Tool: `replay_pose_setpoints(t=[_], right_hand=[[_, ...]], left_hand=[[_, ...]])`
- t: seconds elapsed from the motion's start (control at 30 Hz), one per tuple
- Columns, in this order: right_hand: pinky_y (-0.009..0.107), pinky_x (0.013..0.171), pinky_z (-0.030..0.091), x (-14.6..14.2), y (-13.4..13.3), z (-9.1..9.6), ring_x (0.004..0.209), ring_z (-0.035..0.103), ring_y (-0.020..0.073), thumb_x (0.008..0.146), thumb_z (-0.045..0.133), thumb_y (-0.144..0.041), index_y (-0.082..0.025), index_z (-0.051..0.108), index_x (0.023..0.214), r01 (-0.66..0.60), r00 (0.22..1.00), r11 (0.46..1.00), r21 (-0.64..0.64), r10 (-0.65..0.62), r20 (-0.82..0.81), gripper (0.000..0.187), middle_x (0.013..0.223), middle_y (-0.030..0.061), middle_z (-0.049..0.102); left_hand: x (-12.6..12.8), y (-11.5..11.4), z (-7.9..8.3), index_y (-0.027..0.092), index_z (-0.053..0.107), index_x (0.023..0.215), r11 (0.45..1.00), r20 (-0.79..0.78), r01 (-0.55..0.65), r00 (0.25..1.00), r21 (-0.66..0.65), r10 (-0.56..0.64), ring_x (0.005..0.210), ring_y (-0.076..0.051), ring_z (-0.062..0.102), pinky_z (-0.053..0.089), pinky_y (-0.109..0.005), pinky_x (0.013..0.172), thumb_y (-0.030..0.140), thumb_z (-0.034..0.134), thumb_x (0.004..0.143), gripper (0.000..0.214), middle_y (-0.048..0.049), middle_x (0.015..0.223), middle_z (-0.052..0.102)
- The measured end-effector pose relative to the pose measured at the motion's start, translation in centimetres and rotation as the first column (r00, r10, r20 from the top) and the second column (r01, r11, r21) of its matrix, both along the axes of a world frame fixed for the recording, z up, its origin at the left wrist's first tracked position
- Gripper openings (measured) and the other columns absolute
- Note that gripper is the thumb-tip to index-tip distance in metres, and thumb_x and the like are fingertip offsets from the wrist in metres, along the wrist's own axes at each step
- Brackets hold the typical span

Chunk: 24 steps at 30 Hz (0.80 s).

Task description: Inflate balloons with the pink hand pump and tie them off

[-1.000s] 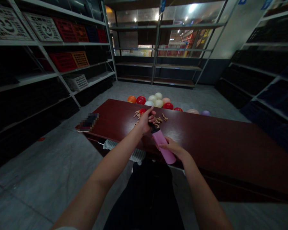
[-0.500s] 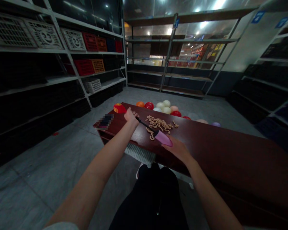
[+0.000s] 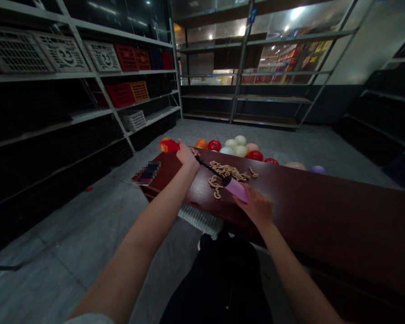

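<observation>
My right hand (image 3: pixel 256 208) is wrapped round the body of a pink hand pump (image 3: pixel 236 189) lying over the near edge of the dark red table (image 3: pixel 324 211). The pump's thin black rod (image 3: pixel 207 165) runs up and left to my left hand (image 3: pixel 187 155), which is closed round its end. A partly filled red balloon (image 3: pixel 168 145) sticks out just left of that hand. A heap of tan uninflated balloons (image 3: pixel 227 173) lies on the table beside the pump.
Several inflated balloons (image 3: pixel 238 146), red, white, orange and pink, lie on the floor behind the table. A phone (image 3: pixel 147 173) rests on the table's left corner. Metal shelving with plastic crates (image 3: pixel 87 56) lines the left wall; more shelves stand at the back and right.
The pump rod has been drawn out: my left hand has moved up and left away from the pink body. The red balloon beside it now shows larger. The view has shifted slightly.
</observation>
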State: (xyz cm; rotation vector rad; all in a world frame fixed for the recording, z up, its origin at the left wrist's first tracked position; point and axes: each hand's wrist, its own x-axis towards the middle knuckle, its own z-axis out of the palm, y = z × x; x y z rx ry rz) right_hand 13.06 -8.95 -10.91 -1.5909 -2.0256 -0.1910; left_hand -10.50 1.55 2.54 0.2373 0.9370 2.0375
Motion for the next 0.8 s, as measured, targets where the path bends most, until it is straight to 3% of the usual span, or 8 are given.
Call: replay_pose_setpoints(t=[0.27,0.4,0.63,0.8], right_hand=[[0.035,0.074,0.045,0.6,0.7,-0.4,0.092,0.069,0.0300,0.091,0.058,-0.051,-0.020,0.061,0.133,0.097,0.985,0.995,-0.013,-0.098,-0.139,0.053,0.112,0.0143,0.073],[0.034,0.074,0.044,0.8,1.0,-0.6,0.093,0.069,0.0289,0.091,0.058,-0.045,-0.020,0.059,0.134,0.127,0.982,0.992,-0.006,-0.127,-0.140,0.050,0.116,0.0137,0.072],[0.033,0.072,0.043,0.1,1.0,-0.8,0.092,0.067,0.0276,0.092,0.057,-0.041,-0.021,0.058,0.138,0.091,0.995,0.996,-0.014,-0.092,-0.031,0.050,0.113,0.0138,0.072],[0.033,0.072,0.043,-0.4,0.4,-0.2,0.093,0.067,0.0280,0.096,0.053,-0.045,-0.022,0.058,0.138,0.044,0.999,0.999,-0.028,-0.043,0.026,0.049,0.112,0.0123,0.072]], left_hand=[[9.2,-0.8,-0.9,0.022,0.028,0.056,0.970,-0.105,0.244,0.965,0.011,-0.242,0.034,-0.007,0.029,0.028,-0.025,0.041,0.046,0.047,0.102,0.055,0.0059,0.042,0.027],[11.6,-1.4,-2.2,0.022,0.028,0.057,0.949,-0.122,0.314,0.941,-0.027,-0.315,0.034,-0.007,0.028,0.026,-0.024,0.041,0.041,0.048,0.102,0.053,0.0062,0.042,0.028],[9.2,-0.8,-3.3,0.022,0.028,0.060,0.959,0.010,0.272,0.962,-0.078,-0.272,0.033,-0.007,0.028,0.026,-0.023,0.039,0.041,0.040,0.105,0.051,0.0073,0.042,0.028],[5.9,-0.5,-2.8,0.022,0.029,0.061,0.975,0.078,0.197,0.979,-0.100,-0.190,0.034,-0.006,0.028,0.025,-0.023,0.038,0.041,0.041,0.105,0.050,0.0076,0.043,0.029]])
